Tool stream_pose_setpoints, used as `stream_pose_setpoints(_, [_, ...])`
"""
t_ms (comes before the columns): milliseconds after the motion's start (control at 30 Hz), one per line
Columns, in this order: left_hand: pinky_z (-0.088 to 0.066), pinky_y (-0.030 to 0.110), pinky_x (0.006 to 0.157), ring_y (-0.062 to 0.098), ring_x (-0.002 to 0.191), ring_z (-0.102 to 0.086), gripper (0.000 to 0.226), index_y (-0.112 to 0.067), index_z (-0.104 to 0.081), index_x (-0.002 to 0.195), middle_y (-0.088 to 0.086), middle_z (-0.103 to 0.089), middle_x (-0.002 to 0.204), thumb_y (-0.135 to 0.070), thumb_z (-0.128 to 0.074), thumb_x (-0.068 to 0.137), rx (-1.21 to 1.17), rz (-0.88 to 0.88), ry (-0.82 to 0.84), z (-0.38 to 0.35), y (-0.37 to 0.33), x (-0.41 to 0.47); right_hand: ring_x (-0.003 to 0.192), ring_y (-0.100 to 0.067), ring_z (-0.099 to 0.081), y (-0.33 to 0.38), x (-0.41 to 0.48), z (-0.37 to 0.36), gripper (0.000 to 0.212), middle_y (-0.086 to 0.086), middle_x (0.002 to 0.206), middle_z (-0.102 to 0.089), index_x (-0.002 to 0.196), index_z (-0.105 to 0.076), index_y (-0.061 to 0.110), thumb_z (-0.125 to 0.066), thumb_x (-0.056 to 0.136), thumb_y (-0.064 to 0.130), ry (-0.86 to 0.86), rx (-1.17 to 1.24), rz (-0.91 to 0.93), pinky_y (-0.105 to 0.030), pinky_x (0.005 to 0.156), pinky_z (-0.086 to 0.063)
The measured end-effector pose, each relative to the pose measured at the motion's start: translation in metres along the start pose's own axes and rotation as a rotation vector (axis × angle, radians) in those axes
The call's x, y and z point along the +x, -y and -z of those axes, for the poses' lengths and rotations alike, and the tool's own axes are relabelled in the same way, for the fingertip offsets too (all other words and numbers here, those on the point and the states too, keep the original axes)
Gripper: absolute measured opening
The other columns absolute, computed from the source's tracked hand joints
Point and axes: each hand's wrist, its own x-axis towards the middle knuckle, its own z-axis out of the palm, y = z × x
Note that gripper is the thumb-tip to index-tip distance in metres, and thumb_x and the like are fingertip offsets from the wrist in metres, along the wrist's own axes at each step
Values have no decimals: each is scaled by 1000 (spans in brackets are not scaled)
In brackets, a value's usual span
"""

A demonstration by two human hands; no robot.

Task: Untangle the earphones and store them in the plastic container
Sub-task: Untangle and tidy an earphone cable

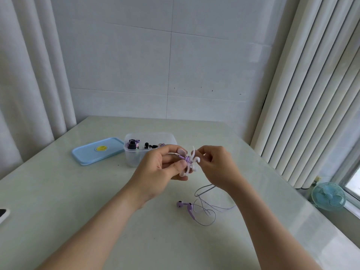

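Earphones (185,205) | buds lay on desk (78,211), stems pointing toward the person | cable (204,213) rose to a coiled bundle (187,159) before plastic container (132,158) | left hand (161,168) pinched bundle | right hand (218,164) pinched its white tie (197,158)

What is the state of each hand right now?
Left hand: closed, pinching the coiled purple cable.
Right hand: closed, pinching the white tie around that cable.
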Motion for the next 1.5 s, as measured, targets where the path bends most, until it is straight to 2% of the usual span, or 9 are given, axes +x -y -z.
stream_pose_setpoints(267, [-64, 42, 83, 19, 84, -72, 7, -3, -64, 105, 4, -72, 93, -2, -68, 99, -143, 65, -73, 0, 0, 2, 53, -15, -29, 5, -7, -11, 44, 6, 47, -37, 57, -51, 30, -61, 99, 25, 137, -113, 70, -34, 55, -29])
stream_pose_setpoints(433, [-63, 35, 84, 15, 86, -70, 11, -10, -71, 108, 2, -76, 95, -11, -73, 98, -24, 31, -284, 7, 4, 7, 51, -15, -42, 21, -16, -8, 33, -12, 60, -57, 78, -78, 21, -57, 103, 27, 380, 48, 67, -28, 52, -38])
stream_pose_setpoints(633, [-62, 31, 71, 19, 83, -74, 13, -3, -66, 108, 5, -78, 98, -5, -73, 97, -45, 6, -373, 15, 7, 9, 58, -21, -39, 36, -23, -7, 32, -1, 59, -51, 80, -79, 16, -59, 102, 27, 549, 200, 54, -32, 57, -35])
stream_pose_setpoints(767, [-57, 31, 72, 16, 79, -68, 13, -7, -65, 106, 3, -76, 103, -1, -71, 97, 157, -11, -249, 24, 12, 9, 49, -14, -32, 40, -20, -2, 30, 3, 55, -45, 80, -74, 13, -57, 103, 17, 361, 491, -21, -24, 47, -27])
stream_pose_setpoints(900, [-53, 24, 69, 12, 84, -67, 15, -9, -64, 107, 4, -74, 102, 3, -66, 99, 196, 14, -125, 23, 12, 8, 53, -17, -30, 33, -13, 1, 23, 3, 60, -44, 80, -75, 16, -60, 97, 23, 75, 540, -14, -27, 49, -26])
stream_pose_setpoints(1000, [-52, 26, 70, 13, 87, -69, 15, -11, -65, 111, 3, -78, 101, 0, -64, 101, 252, 30, -10, 19, 13, 7, 60, -19, -32, 27, -10, 3, 23, -5, 65, -42, 81, -73, 12, -60, 99, 21, -12, 487, -39, -29, 51, -27])
stream_pose_setpoints(1167, [-53, 21, 80, 10, 90, -71, 18, -11, -65, 119, 4, -80, 104, -1, -60, 104, 285, 76, 123, 8, 12, 2, 49, -8, -38, 12, -5, -5, 27, 12, 50, -45, 81, -69, 9, -60, 102, 22, -115, 114, 27, -19, 49, -31])
stream_pose_setpoints(1300, [-54, 23, 89, 15, 86, -69, 17, -9, -68, 116, 3, -79, 100, -1, -66, 101, 170, 58, 93, 12, 9, 3, 68, -16, -56, -3, 2, -10, 26, 9, 69, -63, 81, -65, 18, -54, 104, 21, -65, -115, -14, -33, 62, -44])
stream_pose_setpoints(1500, [-59, 25, 88, 17, 93, -75, 16, -1, -69, 112, 10, -80, 101, 2, -70, 96, -36, 28, -93, 10, 5, 5, 49, -13, -38, 4, -7, -17, 37, 12, 46, -45, 67, -58, 28, -56, 104, 21, 207, -125, 49, -26, 50, -31])
